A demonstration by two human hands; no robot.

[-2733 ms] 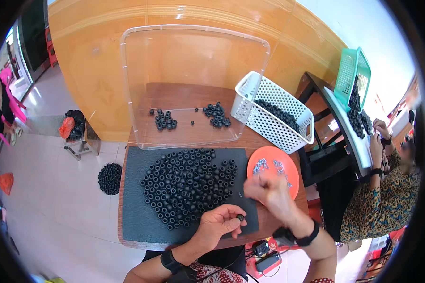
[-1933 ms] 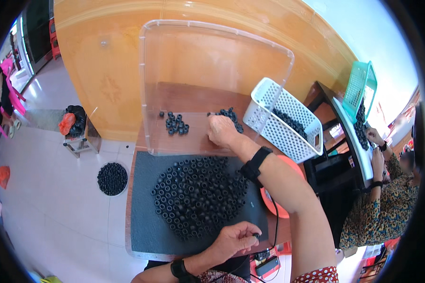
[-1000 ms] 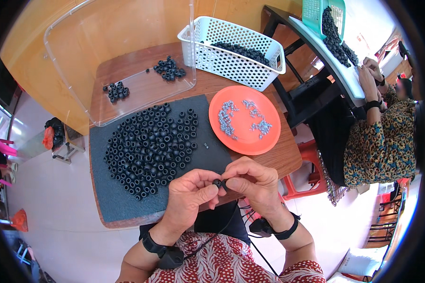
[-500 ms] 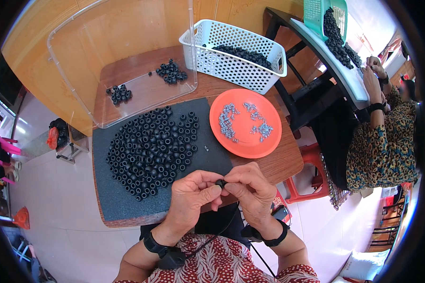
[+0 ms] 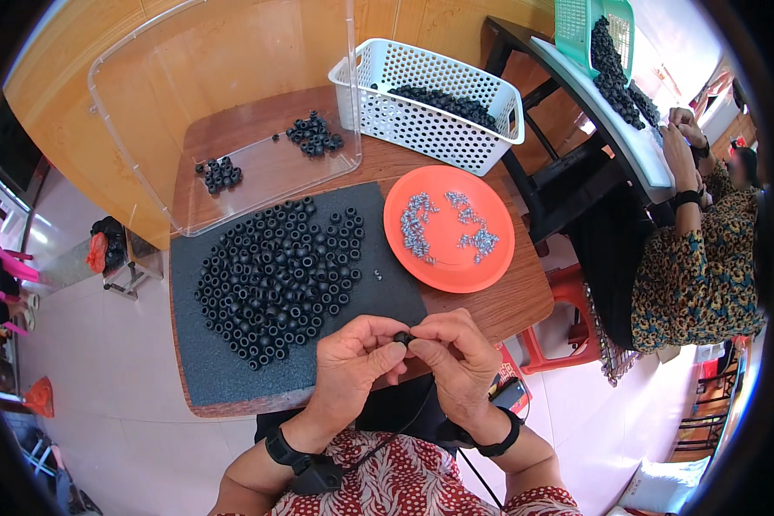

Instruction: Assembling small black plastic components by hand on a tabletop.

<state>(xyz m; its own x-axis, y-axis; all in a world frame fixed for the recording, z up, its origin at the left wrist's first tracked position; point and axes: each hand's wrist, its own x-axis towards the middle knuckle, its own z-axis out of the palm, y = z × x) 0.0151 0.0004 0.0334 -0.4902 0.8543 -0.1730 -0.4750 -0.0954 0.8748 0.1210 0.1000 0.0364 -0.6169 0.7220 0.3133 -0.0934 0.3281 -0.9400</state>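
At the table's front edge my left hand (image 5: 351, 359) and my right hand (image 5: 461, 365) meet, both closed. Between their thumbs and fingertips is one small round black bead-like part (image 5: 403, 338) with a hole; the fingers cover most of it. Just beyond them, to the left, a broad pile of the same black parts (image 5: 275, 279) lies on a dark grey mat (image 5: 219, 384). To the right of the mat sits an orange plate (image 5: 443, 273) with small silvery metal pieces (image 5: 416, 228) in clusters. A couple of tiny silvery bits (image 5: 377, 275) rest on the mat.
A clear plastic bin (image 5: 271, 191) with two groups of black parts stands behind the mat. Beside it is a white perforated basket (image 5: 421, 129) holding more. At right, another person (image 5: 692, 267) works at a second table (image 5: 602, 107) near a green basket (image 5: 574, 34).
My hands stay together on the small black part, with only slight finger movement. The whole view has shifted slightly.
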